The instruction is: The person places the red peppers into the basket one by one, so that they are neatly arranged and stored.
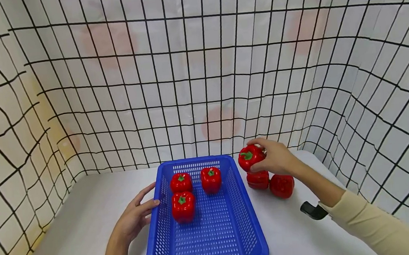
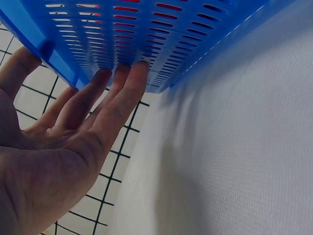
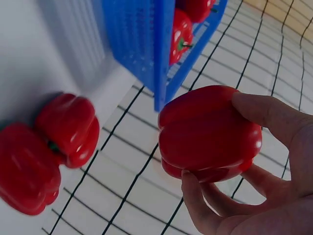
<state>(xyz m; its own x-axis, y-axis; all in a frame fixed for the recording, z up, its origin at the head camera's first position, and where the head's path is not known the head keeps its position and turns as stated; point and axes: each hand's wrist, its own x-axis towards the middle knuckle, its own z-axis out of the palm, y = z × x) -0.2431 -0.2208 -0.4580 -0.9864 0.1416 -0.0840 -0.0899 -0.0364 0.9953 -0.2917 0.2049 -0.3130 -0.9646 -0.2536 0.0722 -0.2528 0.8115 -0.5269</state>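
A blue plastic basket [image 1: 205, 243] stands on the table with three red bell peppers inside: one at the back left [image 1: 181, 183], one in front of it [image 1: 184, 207], one farther right [image 1: 211, 180]. My left hand [image 1: 133, 218] touches the basket's left side; in the left wrist view its nearly straight fingers [image 2: 120, 105] rest against the slotted outer wall. Just beyond the basket's right rim, my right hand [image 1: 276, 157] grips another red bell pepper [image 3: 208, 132] between thumb and fingers, raised above the table. Below it two more bell peppers [image 1: 258, 181] [image 1: 282, 186] lie side by side.
Black wire mesh [image 1: 190, 79] over white sheeting rises behind the table and along both sides. The white table [image 1: 72, 224] extends to the left and right of the basket. Dark wrist straps [image 1: 314, 210] sit on both arms.
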